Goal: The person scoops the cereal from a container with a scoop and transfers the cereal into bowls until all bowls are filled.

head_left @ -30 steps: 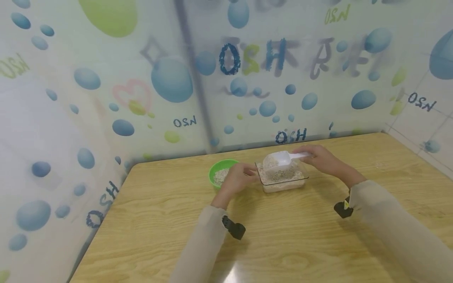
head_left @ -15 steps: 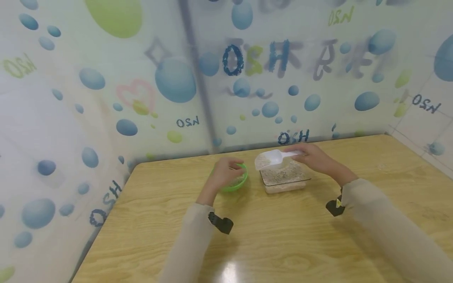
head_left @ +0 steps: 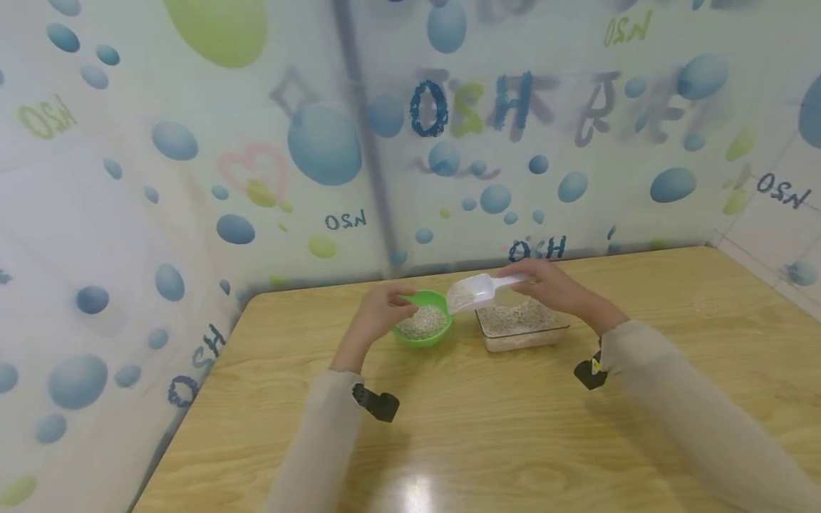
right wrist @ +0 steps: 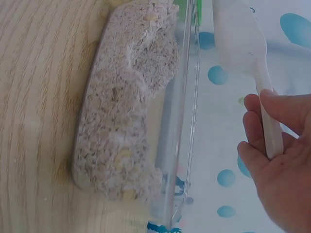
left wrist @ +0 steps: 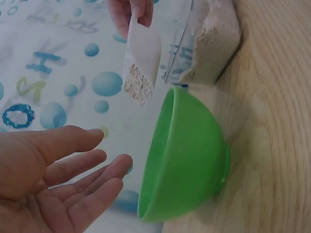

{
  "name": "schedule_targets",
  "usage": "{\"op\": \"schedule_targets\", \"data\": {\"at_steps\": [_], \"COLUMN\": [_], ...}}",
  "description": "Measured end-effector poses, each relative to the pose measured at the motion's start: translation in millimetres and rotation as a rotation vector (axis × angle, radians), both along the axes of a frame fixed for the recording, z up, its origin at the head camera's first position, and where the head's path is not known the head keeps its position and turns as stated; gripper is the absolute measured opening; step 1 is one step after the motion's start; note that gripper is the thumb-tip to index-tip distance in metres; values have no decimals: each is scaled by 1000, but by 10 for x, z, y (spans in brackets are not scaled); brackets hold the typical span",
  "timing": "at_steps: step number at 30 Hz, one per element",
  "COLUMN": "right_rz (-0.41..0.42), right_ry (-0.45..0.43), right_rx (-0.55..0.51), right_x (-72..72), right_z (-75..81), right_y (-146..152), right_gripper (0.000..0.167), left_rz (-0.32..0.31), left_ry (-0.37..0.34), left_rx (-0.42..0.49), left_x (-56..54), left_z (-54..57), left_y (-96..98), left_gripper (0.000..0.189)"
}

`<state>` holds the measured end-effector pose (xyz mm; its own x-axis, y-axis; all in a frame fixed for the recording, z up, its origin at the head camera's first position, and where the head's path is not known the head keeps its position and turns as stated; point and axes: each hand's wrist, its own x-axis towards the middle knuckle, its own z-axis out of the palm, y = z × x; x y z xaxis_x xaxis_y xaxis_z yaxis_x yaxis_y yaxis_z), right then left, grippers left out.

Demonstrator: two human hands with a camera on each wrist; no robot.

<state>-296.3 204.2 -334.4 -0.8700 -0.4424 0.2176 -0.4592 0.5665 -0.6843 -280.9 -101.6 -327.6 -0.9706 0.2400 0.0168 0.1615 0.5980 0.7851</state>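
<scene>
My right hand (head_left: 545, 285) grips the handle of a white scoop (head_left: 477, 291), which carries a small load of oat-like flakes (left wrist: 138, 86). The scoop is held above the gap between a green bowl (head_left: 442, 329) and a clear rectangular container (head_left: 522, 340), its mouth at the bowl's right rim. Pale flakes lie in the bowl, and the container is filled with the same kind (right wrist: 116, 116). At the bowl's left side my left hand (head_left: 376, 313) hovers with relaxed fingers apart from it, holding nothing, as the left wrist view shows.
Bowl and container stand side by side on a wooden table (head_left: 487, 427), toward its back edge. Behind the table hangs a pale wall covering (head_left: 410, 185) with blue and green spots. Each wrist wears a black camera mount (head_left: 378, 405).
My right hand has lifted the loaded scoop out of the container and moved it left to the bowl. My left hand has drawn back left from beside the container, uncovering the bowl.
</scene>
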Motion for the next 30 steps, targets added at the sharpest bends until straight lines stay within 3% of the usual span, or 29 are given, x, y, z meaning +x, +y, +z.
{"op": "schedule_targets", "data": {"at_steps": [10,15,21,30], "right_rz": [4,27,75,174], "right_ry": [-4,5,-2,16], "right_rx": [-11,-18,-25,16], "right_x": [-42,-70,-114,-172], "right_z": [-22,-28,-46,49], "right_y": [-127,-186,-249,-362], "right_gripper": [27,27,27,27], "left_rz": [35,41,35,-2], "left_ry": [9,-4,-67,-64], "left_rx": [-28,-14,15,51], "left_x": [-23,-49,-61,-94], "left_z": [-12,-84,-203,-284], "left_y": [-282,-379,-394,-371], "left_gripper": [37,34,30,31]}}
